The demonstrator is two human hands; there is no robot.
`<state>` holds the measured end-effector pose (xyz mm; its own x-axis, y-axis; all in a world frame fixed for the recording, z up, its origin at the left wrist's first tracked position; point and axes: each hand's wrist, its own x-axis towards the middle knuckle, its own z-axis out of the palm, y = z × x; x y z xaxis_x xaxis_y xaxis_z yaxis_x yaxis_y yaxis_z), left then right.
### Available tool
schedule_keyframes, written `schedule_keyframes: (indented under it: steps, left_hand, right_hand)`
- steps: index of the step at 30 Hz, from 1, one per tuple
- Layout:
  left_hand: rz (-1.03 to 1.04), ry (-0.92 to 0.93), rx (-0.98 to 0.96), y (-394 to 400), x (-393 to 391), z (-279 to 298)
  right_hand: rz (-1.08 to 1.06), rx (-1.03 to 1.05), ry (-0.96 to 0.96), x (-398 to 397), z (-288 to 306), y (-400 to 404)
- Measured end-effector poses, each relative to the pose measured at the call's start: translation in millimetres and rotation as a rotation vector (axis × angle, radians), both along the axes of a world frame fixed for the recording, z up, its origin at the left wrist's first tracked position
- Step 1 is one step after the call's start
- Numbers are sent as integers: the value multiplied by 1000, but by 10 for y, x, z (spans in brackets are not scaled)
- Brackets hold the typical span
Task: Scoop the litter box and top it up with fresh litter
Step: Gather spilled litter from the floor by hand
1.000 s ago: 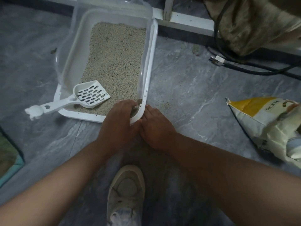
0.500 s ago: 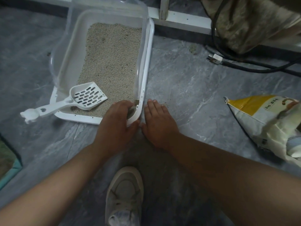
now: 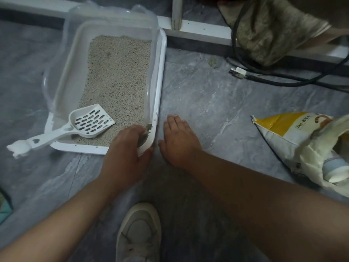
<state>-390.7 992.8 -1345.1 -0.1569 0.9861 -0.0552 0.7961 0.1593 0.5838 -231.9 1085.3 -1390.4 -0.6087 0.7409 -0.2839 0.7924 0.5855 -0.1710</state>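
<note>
Litter bag (image 3: 294, 137) on floor right, cables (image 3: 264, 80) behind; litter box (image 3: 160, 72) long axis runs away from camera; scoop (image 3: 88, 122) inside, handle pointing near-left; left hand (image 3: 126, 157) grip curled over near corner; right hand (image 3: 179, 140) grip spread flat on floor.

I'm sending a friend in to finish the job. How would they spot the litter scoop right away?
Look on the grey floor for the white litter box, a rectangular tray with pale litter inside. The scoop lies across its near left corner, its slotted blade on the litter and its handle sticking out over the rim. It is the only slotted white tool there, and its handle ends in a small cat-shaped knob.
</note>
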Motion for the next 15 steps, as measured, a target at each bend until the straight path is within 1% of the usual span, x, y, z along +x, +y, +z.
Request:
schedule_keyframes:
  steps: [3, 7, 9, 11, 13, 15]
  left_hand:
    - [-1, -10, 6, -5, -29, -20]
    - [-23, -18, 20, 1, -25, -1]
    - [-34, -11, 22, 3, -34, -5]
    - [-30, -13, 34, -5, -43, -8]
    - [-26, -14, 40, -12, -37, -1]
    - [-29, -11, 28, -5, -35, -2]
  right_hand:
    - [91, -12, 80, -134, -28, 179]
    - [145, -89, 27, -207, -46, 384]
    - [155, -89, 32, -190, -56, 393]
    - [161, -20, 58, -136, -48, 338]
    - [187, 88, 131, -48, -50, 273]
    - [209, 136, 187, -8, -71, 239]
